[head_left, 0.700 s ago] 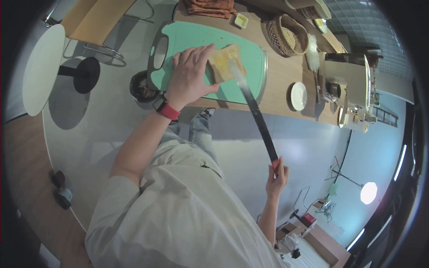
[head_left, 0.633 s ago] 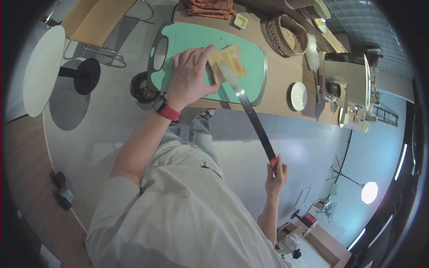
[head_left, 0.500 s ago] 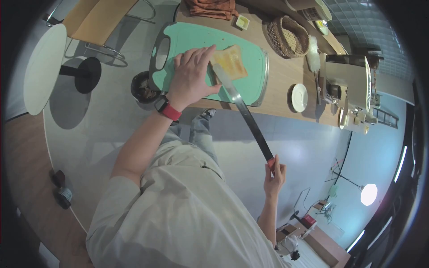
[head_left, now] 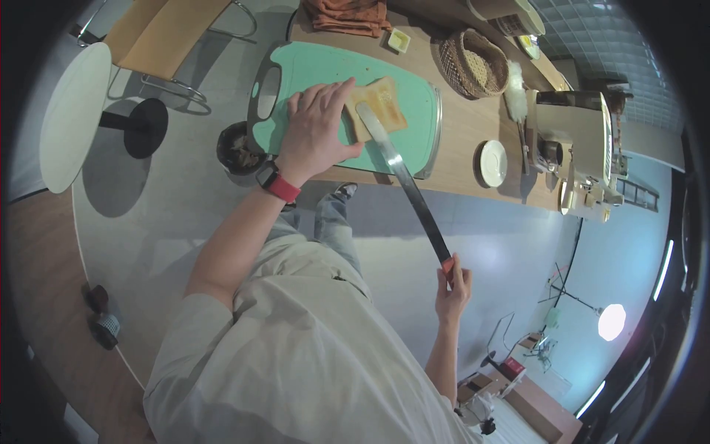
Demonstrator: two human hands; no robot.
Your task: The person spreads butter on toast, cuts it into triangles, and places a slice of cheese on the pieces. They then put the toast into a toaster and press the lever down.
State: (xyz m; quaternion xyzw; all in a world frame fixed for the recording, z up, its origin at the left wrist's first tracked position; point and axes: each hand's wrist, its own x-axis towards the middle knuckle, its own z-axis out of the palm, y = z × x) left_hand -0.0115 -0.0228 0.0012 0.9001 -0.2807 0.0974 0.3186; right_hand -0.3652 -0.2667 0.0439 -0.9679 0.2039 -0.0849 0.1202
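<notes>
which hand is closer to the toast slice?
Left. The left hand lies on the cutting board, fingertips touching the toast slice. The right hand is far off, holding the long knife by its end.

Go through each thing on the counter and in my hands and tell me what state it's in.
Toast: flat on the cutting board, spread on top.
Left hand: pressing the toast's edge.
Knife: blade tip on the toast.
Right hand: gripping the knife handle.
Basket: upright, open.
Saucer: nothing on it.
Orange cloth: crumpled.
</notes>
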